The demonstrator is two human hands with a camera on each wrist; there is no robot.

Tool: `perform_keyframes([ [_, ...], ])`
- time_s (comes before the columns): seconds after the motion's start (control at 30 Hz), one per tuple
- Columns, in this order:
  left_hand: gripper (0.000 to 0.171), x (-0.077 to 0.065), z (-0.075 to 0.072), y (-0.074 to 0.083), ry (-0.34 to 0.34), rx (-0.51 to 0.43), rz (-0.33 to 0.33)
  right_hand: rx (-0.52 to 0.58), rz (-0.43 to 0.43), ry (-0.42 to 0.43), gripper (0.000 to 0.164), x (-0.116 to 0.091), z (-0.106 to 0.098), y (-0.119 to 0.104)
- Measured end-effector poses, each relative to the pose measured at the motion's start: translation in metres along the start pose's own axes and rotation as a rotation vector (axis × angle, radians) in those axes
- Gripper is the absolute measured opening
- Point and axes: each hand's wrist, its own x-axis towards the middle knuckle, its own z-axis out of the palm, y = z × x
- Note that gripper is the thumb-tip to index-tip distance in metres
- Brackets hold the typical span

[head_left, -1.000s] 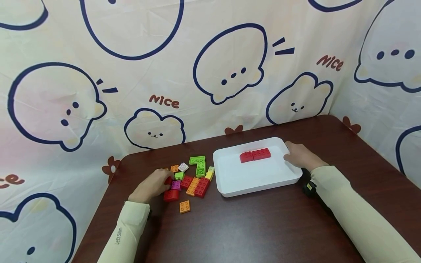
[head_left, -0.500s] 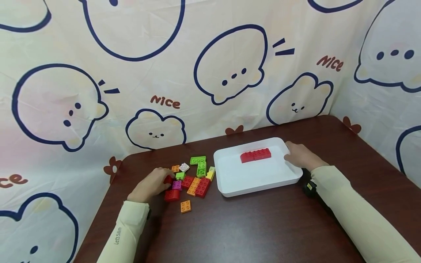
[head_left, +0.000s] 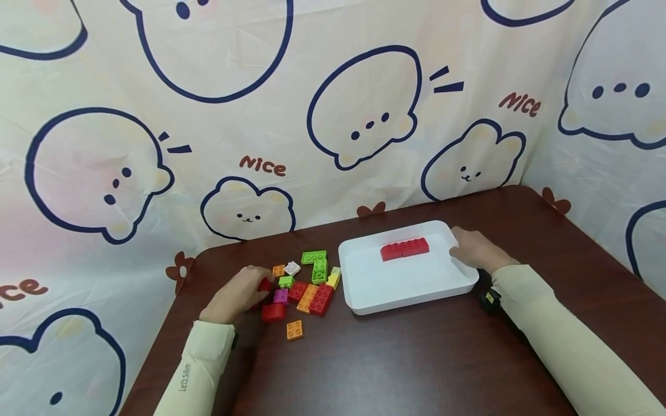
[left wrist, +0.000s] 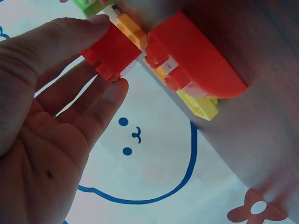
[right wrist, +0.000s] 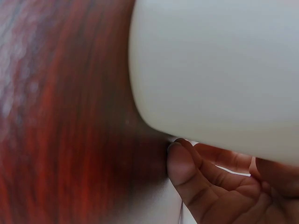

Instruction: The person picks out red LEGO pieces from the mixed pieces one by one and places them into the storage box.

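Observation:
My left hand (head_left: 236, 297) pinches a red toy building brick (left wrist: 111, 50) between thumb and fingertips at the left edge of a pile of bricks. Right beside it, a red brick with a rounded end (left wrist: 196, 56) lies on the table. A purple brick (head_left: 281, 296) and a small green brick (head_left: 286, 281) are close to these fingers. At the other side, my right hand (head_left: 478, 249) grips the right rim of a white tray (head_left: 406, 294). Two red bricks (head_left: 404, 248) stand end to end in the tray. In the right wrist view the tray hides part of the fingers.
Between left hand and tray lie loose bricks: an orange one (head_left: 307, 299), a long red one (head_left: 321, 299), a yellow one (head_left: 334, 278) and light green ones (head_left: 319, 270). A flat orange brick (head_left: 294, 330) lies nearer the front. A printed curtain (head_left: 250, 115) hangs behind the table.
My left hand has shifted slightly left with the red brick, away from the purple brick. The right hand and tray stay in place; the head view has tilted up a little.

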Motion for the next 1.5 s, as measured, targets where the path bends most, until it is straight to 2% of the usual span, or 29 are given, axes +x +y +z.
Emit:
perform_keyframes([
  [0.6, 0.037, -0.008, -0.022, 0.005, 0.138, 0.005, 0.039, 0.002, 0.004, -0.002, 0.066, 0.0, 0.001, -0.001],
  [0.93, 0.042, -0.007, -0.033, 0.019, 0.151, -0.011, 0.043, -0.004, 0.004, 0.004, 0.066, 0.001, 0.002, 0.0],
  [1.23, 0.041, 0.0, -0.043, 0.037, 0.201, -0.011, 0.153, -0.015, 0.009, 0.003, 0.066, 0.0, 0.0, 0.0],
  [1.5, 0.038, 0.011, -0.039, 0.051, 0.203, 0.03, 0.254, -0.014, 0.008, 0.004, 0.064, 0.001, 0.001, -0.001],
])
